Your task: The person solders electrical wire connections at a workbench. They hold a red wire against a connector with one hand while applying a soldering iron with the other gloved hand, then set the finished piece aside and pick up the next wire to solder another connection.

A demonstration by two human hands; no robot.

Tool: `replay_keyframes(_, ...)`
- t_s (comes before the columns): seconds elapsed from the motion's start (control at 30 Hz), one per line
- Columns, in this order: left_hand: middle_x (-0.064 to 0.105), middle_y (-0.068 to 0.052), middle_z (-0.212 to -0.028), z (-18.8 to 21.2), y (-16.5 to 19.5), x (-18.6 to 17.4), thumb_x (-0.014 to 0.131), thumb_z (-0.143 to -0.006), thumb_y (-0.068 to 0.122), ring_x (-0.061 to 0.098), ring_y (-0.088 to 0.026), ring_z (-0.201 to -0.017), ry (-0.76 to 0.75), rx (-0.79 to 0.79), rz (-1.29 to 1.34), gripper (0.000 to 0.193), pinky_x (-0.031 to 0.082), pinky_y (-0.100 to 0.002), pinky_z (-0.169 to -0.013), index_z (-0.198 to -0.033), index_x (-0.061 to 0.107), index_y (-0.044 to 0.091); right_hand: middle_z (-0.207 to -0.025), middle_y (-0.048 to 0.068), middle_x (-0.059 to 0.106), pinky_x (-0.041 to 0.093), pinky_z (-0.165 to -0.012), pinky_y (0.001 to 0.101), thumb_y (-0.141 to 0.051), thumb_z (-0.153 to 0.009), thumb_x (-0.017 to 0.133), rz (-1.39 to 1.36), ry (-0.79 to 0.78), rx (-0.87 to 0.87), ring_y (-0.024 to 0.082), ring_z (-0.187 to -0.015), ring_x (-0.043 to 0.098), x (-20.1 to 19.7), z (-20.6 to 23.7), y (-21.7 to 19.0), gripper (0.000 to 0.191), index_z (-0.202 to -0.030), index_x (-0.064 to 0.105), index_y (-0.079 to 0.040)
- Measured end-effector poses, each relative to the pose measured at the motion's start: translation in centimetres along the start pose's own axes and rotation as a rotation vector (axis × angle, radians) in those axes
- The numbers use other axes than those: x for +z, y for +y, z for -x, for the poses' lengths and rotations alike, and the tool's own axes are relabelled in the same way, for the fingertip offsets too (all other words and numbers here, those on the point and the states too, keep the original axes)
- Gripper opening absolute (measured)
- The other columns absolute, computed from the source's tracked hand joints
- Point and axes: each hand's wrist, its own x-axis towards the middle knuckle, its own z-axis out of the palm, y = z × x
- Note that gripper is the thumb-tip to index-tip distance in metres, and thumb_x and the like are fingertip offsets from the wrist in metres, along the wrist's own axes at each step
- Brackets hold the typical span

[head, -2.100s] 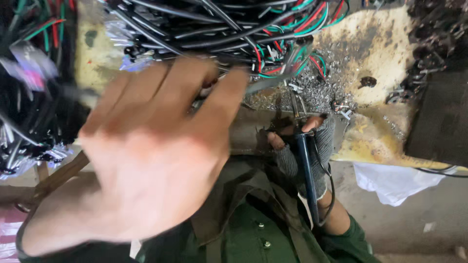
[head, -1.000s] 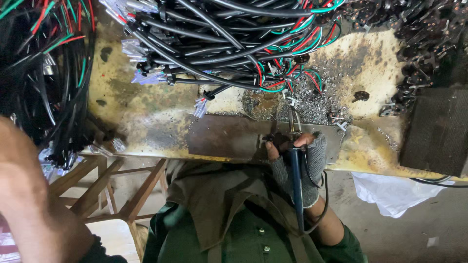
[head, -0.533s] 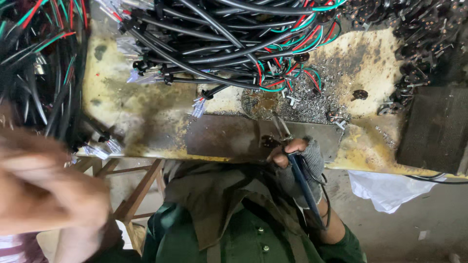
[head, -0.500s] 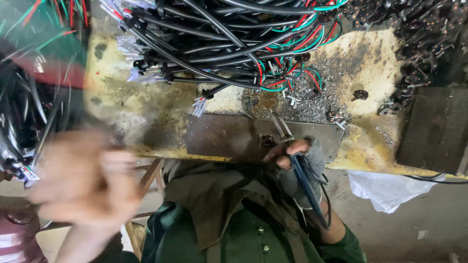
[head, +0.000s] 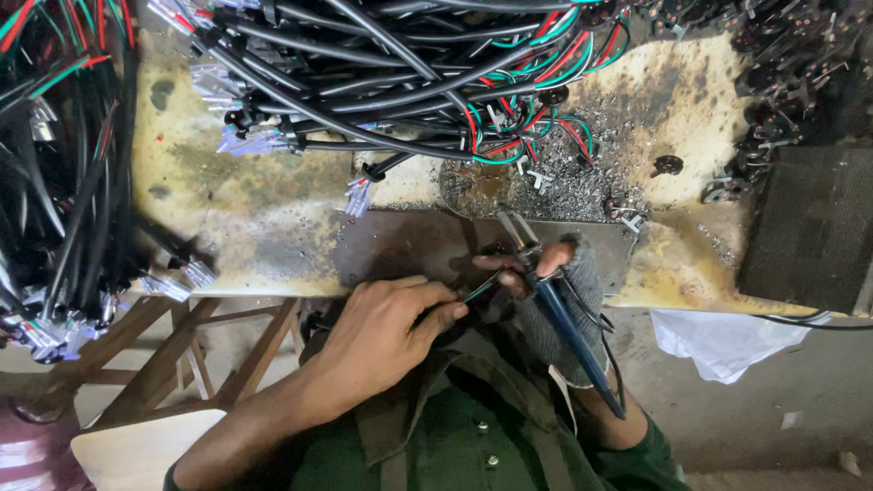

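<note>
A thin cable end with red and green wires [head: 479, 289] lies at the near edge of the table [head: 264, 227], pinched between thumb and forefinger of the left hand [head: 386, 332]. That hand is bare, its fingers curled, its forearm reaching in from the lower left. The wire tips meet the metal tip of a blue-handled soldering iron [head: 555, 305]. The right hand [head: 546, 277], in a grey fingerless glove, grips the iron like a pen, its fingers closed round the handle. Beneath the tip sits a dark metal plate [head: 409, 245]. Farther back lies a heap of black cables with red and green wires [head: 391, 82]; more cables hang at the left [head: 64, 182].
</note>
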Motion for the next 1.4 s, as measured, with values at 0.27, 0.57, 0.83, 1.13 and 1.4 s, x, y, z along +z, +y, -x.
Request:
replay_keyframes(0.27,0.075,-0.011,-0.087,-1.1,-1.2,3.0,0.079,-0.09,0.008,0.074,-0.02,-0.072,0.326,0.197,0.234,0.012,0.055,-0.031,-0.062,-0.1,0.076,0.002,-0.097,0.011,0.076,0.053,-0.087,0.0263,0.007,-0.093,0.078,0.615,0.012,-0.304,0.016,-0.092,0.07,0.6,0.3,-0.2,0.055,-0.113,0.03,-0.012)
replay_keyframes(0.57,0.074,-0.01,-0.08,-1.0,-1.8,3.2,0.074,-0.097,0.013,0.071,-0.016,-0.066,0.355,0.089,0.262,0.012,0.053,-0.031,-0.061,-0.096,0.072,0.001,-0.091,0.008,0.072,0.061,-0.078,0.03,0.009,-0.083,0.079,0.261,0.021,-0.231,0.018,-0.086,0.074,0.5,-0.2,0.9,0.056,-0.108,0.033,-0.011)
replay_keyframes(0.83,0.072,-0.009,-0.084,-1.1,-1.8,3.6,0.078,-0.091,0.008,0.069,-0.021,-0.067,0.409,0.213,0.113,0.011,0.053,-0.032,-0.059,-0.095,0.07,0.003,-0.088,0.009,0.069,0.055,-0.08,0.0268,0.01,-0.089,0.08,0.522,0.121,-0.34,0.017,-0.084,0.069,1.2,0.5,1.2,0.057,-0.111,0.032,-0.011)
replay_keyframes(1.13,0.071,-0.008,-0.083,-1.3,-1.5,3.3,0.082,-0.085,0.007,0.068,-0.019,-0.067,0.422,0.286,0.107,0.014,0.052,-0.032,-0.059,-0.095,0.073,0.004,-0.095,0.008,0.075,0.053,-0.087,0.0256,0.007,-0.093,0.074,0.493,-0.012,-0.232,0.015,-0.089,0.07,0.8,0.1,0.3,0.053,-0.11,0.027,-0.011)
replay_keyframes(1.4,0.066,-0.006,-0.084,-2.1,-0.5,2.6,0.084,-0.088,0.01,0.066,-0.027,-0.071,0.579,0.311,-0.228,0.014,0.051,-0.038,-0.063,-0.093,0.071,0.008,-0.085,0.005,0.072,0.044,-0.077,0.0257,0.002,-0.086,0.083,1.061,0.133,-0.373,0.016,-0.074,0.064,2.4,0.8,-0.2,0.048,-0.105,0.041,-0.01)
